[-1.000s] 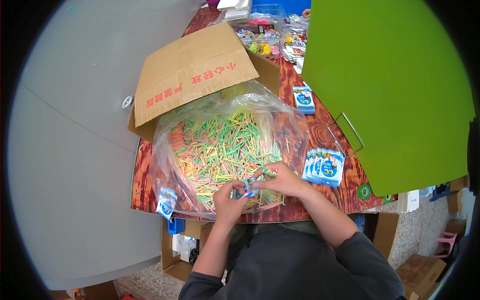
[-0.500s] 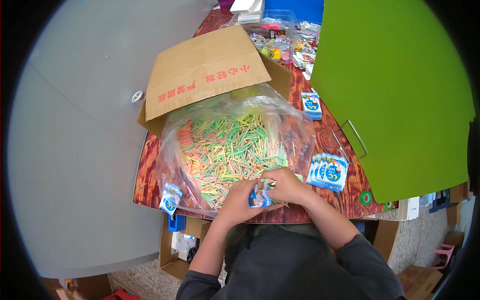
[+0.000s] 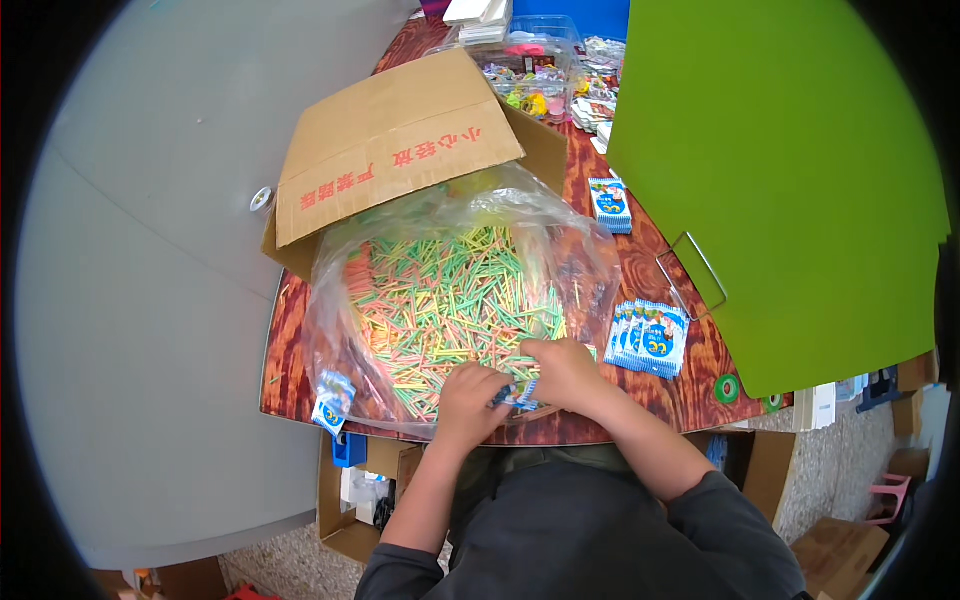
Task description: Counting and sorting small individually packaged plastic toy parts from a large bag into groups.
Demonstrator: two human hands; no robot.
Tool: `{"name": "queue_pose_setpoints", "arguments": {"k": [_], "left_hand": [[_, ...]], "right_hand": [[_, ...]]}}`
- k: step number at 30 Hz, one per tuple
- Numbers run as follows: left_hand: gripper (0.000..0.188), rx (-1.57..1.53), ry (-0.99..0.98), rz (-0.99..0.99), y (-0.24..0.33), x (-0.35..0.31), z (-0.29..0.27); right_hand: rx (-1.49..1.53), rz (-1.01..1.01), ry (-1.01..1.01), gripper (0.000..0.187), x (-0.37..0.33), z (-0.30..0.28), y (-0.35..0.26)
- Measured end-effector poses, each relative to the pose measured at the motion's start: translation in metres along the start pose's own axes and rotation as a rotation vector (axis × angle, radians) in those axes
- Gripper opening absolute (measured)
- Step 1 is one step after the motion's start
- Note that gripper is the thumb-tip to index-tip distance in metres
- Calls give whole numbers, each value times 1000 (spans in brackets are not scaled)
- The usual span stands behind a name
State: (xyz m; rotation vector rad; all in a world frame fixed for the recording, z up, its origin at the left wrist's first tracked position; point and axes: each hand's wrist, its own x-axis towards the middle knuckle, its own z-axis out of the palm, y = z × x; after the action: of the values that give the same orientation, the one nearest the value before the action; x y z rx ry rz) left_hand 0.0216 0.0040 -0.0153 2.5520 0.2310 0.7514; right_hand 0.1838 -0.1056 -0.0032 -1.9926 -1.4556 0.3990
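My left hand (image 3: 472,404) is closed on a small blue-and-white packet (image 3: 521,396) at the near edge of the pile. My right hand (image 3: 566,376) sits against the packet's right end, fingers curled; whatever lies inside them is hidden. Just beyond both hands spread many thin pink, yellow and green sticks (image 3: 445,300). They lie in a clear plastic bag (image 3: 330,290) that opens out of a tipped cardboard box (image 3: 395,150). To the right of my right hand are several similar packets (image 3: 650,338), fanned and overlapping.
A stack of packets (image 3: 611,205) stands farther back on the wood-patterned table (image 3: 290,335). One crumpled packet (image 3: 333,402) lies at the left edge. A green panel (image 3: 780,190) with a metal handle (image 3: 705,270) borders the right; a grey surface (image 3: 160,300) borders the left. Clear tubs (image 3: 550,50) stand behind.
The packet has tilted from fairly upright to lower between my hands. My left hand has shifted slightly left, its fingers now curled over the packet's end. The whole view has drifted a little.
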Motion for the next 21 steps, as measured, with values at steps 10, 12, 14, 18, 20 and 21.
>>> {"name": "queue_pose_setpoints", "arguments": {"k": [10,12,14,18,20,21], "left_hand": [[29,-284,145,-383,5,-3,0],[29,-294,142,-393,4,-8,4],[29,-410,136,-432,1,-12,7],[30,-1464,105,-900,27,-4,21],[34,-1908,88,-781,25,-10,31],[36,-1966,78,-750,22,-13,32]], "right_hand": [[922,421,50,38,-1,-2,19],[847,172,206,42,0,0,10],[829,-14,288,43,0,-1,1],[1017,23,207,37,-2,1,-13],[935,-22,229,31,1,6,-15],[784,-116,320,29,4,5,-20]]}}
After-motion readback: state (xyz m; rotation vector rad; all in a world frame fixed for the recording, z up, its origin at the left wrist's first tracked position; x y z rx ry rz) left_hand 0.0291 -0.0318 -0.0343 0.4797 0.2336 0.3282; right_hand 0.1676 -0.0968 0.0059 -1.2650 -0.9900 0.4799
